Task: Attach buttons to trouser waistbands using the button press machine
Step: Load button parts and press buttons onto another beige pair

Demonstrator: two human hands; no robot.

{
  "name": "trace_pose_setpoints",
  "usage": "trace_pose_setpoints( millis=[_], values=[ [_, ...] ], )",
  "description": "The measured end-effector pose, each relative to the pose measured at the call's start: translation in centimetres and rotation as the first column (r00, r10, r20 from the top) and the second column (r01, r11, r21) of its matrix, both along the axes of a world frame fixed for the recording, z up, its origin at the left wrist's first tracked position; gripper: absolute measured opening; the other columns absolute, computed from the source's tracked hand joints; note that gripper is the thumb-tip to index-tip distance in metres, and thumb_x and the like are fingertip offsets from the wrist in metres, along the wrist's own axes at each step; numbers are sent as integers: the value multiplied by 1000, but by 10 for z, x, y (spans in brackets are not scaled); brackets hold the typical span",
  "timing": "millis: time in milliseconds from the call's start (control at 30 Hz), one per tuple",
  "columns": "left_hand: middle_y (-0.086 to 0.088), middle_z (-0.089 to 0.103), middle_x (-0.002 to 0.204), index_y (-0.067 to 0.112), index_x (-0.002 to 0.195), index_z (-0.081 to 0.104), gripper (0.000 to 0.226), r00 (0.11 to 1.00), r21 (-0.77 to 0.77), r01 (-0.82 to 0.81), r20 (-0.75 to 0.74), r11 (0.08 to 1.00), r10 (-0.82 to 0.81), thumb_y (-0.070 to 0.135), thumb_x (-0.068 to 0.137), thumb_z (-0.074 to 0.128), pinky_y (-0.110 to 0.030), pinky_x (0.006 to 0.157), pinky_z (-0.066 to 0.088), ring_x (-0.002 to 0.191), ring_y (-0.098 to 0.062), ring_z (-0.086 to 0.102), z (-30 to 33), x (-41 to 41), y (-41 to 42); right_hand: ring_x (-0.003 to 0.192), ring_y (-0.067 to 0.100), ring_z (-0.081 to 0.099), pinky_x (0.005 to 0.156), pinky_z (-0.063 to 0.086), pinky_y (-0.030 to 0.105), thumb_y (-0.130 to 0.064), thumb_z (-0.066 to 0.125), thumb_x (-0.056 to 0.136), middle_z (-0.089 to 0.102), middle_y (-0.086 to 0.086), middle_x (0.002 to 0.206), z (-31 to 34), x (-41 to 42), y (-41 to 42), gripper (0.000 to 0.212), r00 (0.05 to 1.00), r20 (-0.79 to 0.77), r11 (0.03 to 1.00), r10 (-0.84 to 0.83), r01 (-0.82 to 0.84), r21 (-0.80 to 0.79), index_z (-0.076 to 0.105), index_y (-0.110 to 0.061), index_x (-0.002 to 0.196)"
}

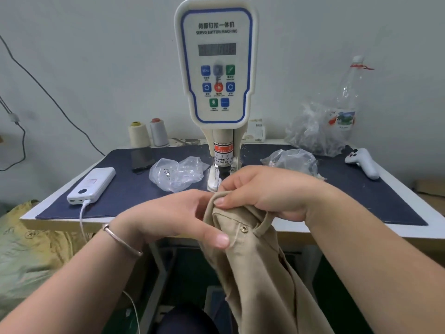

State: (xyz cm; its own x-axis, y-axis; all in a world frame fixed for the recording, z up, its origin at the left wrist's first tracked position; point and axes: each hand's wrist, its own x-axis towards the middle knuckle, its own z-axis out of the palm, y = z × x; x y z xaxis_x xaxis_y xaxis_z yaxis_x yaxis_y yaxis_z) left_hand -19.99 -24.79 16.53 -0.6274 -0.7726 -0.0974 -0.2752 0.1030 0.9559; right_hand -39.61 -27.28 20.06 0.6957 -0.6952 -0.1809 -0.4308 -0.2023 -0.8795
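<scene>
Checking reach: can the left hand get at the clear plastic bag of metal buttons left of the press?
Probably yes. The left hand grips the beige trouser waistband, so it must let go first; the clear plastic bag lies unobstructed just beyond it.

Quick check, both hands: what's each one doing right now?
Left hand: grips the edge of the beige trousers, thumb over the fabric.
Right hand: pinches the waistband just before the press.

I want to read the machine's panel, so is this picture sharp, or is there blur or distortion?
Head view: even, soft light; the button machine has a legible title, but its display and small key labels are blurred; wide-angle bending curves the table edges; both hands and the trousers look fairly sharp.
</scene>
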Motion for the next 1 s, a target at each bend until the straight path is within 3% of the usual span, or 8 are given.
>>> trace_pose_setpoints(
  millis=[100,200,367,500,600,700,800,1000],
  values=[
    [9,74,80,23,84,79,13,998,20,46,-47,999,-45,16,73,77,-14,68,52,74,-4,69,3,-1,1,71,15,60,58,46,24,-33,74,83,66,2,77,4,-14,-3,18,996,40,997,76,-76,0,68,-16,85],
    [3,76,84,12,92,79,20,966,90,102,-246,991,-77,6,78,64,-17,67,54,74,-8,71,7,16,0,81,20,65,73,51,31,-37,87,60,71,10,93,-6,-39,-9,57,961,72,949,267,-275,152,67,-6,103],
    [-9,75,74,6,81,80,28,922,30,-113,-369,993,116,3,59,62,-23,62,58,66,-18,73,3,37,7,88,25,68,81,56,33,3,80,63,70,17,100,-35,-71,-15,45,927,121,877,354,-374,302,66,1,106],
    [-44,60,114,-21,122,54,43,656,349,122,-731,929,188,4,88,49,-50,107,43,114,-50,60,11,55,12,79,24,69,76,58,33,8,69,72,70,20,95,-39,-83,-17,27,963,83,907,255,-268,324,70,2,99],
    [-51,41,133,-29,133,29,51,584,251,196,-806,948,93,-6,92,13,-57,113,24,128,-58,43,2,65,17,77,18,69,70,57,25,-6,68,78,72,13,92,-27,-76,-17,18,985,140,963,98,-129,235,72,-5,95],
    [-54,40,130,-32,130,33,50,668,278,177,-739,944,92,-5,89,30,-55,110,32,124,-59,46,-13,68,13,75,17,67,66,55,24,-11,67,83,70,9,86,-10,-54,-11,8,971,235,967,44,-100,233,71,-8,88],
    [-35,68,102,-14,110,66,65,917,292,-83,-352,953,187,17,57,84,-40,78,59,89,-42,70,-24,80,3,70,20,60,66,48,29,-13,70,85,65,8,75,0,-27,-7,11,993,101,997,-66,61,51,69,-13,74],
    [7,67,131,39,123,68,46,999,127,17,48,992,-23,23,81,75,-19,95,49,123,-9,61,-16,22,-1,51,11,49,46,37,19,-22,66,87,54,-2,59,9,21,5,18,980,-164,949,-113,58,-310,63,-14,71]
  ],
)
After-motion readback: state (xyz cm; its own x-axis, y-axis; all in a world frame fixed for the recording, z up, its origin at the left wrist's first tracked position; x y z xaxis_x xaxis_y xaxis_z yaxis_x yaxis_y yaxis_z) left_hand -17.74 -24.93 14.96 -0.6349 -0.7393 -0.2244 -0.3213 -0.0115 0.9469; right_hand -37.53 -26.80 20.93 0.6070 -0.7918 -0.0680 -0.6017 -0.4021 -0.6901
